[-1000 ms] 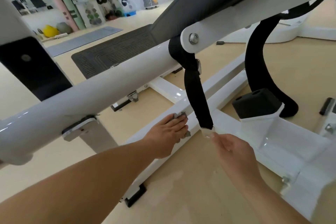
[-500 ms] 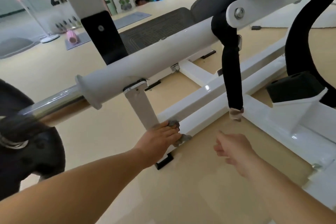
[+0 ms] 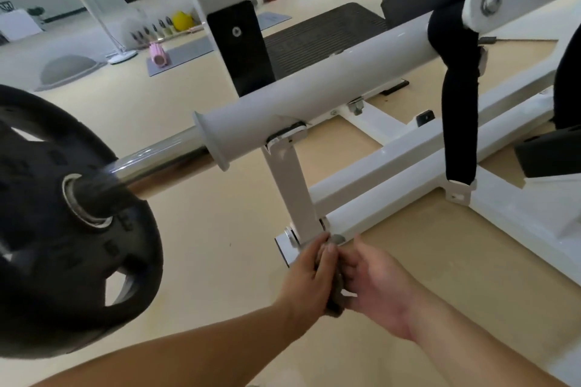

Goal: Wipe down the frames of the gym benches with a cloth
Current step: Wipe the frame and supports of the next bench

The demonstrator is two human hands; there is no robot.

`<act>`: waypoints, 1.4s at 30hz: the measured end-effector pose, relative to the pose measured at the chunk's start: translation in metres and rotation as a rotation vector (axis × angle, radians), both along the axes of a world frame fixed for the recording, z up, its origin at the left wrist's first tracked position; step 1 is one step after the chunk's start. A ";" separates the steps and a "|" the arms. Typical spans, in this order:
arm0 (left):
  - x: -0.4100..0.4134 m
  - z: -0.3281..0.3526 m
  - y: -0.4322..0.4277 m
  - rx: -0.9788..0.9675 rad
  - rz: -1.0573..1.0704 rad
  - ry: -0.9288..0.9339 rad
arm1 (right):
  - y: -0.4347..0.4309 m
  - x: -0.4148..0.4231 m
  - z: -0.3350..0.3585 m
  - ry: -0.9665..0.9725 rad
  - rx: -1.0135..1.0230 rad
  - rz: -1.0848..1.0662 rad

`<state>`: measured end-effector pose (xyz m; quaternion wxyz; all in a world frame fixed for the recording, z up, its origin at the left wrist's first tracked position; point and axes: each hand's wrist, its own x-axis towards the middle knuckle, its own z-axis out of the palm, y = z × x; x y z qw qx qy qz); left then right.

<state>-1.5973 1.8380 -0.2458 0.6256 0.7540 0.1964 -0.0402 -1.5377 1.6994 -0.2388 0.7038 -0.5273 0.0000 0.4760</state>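
The white gym bench frame (image 3: 386, 163) runs from the lower middle to the right, with a thick white tube (image 3: 314, 94) above it and a slanted white support leg (image 3: 292, 192). A dark grey cloth (image 3: 334, 289) hangs between my two hands just below the near end of the frame rail. My left hand (image 3: 306, 276) grips the cloth from the left. My right hand (image 3: 374, 286) holds it from the right, fingers curled onto it. A black strap (image 3: 459, 104) hangs from the tube to the rail.
A black weight plate (image 3: 66, 220) on a chrome bar (image 3: 157, 157) fills the left side. A black ribbed footplate (image 3: 317, 34) and a black upright pad (image 3: 239, 47) stand behind the tube. A pink foam roller (image 3: 157, 55), mats and a fan stand far back.
The view has swung left and the weight plate now shows. My left hand slid along the rail to its near end and lifted the cloth; my right hand left the strap and joined it.
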 end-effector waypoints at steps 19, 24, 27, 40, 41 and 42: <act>0.028 -0.111 0.088 0.370 0.125 -0.031 | -0.035 0.019 -0.021 0.015 -0.492 -0.260; 0.023 -0.101 0.091 0.546 0.041 -0.030 | -0.020 0.023 -0.021 -0.031 -0.463 -0.229; 0.010 -0.111 0.074 0.564 0.055 -0.043 | -0.012 0.019 -0.021 -0.397 -0.619 -0.031; -0.019 -0.085 0.037 0.538 -0.016 0.072 | -0.030 0.023 -0.053 -0.660 -0.693 0.216; -0.024 -0.079 0.024 0.489 -0.031 0.076 | -0.034 0.024 -0.051 -0.647 -0.681 0.194; -0.023 -0.069 0.010 0.410 -0.048 0.071 | -0.039 0.024 -0.047 -0.640 -0.670 0.166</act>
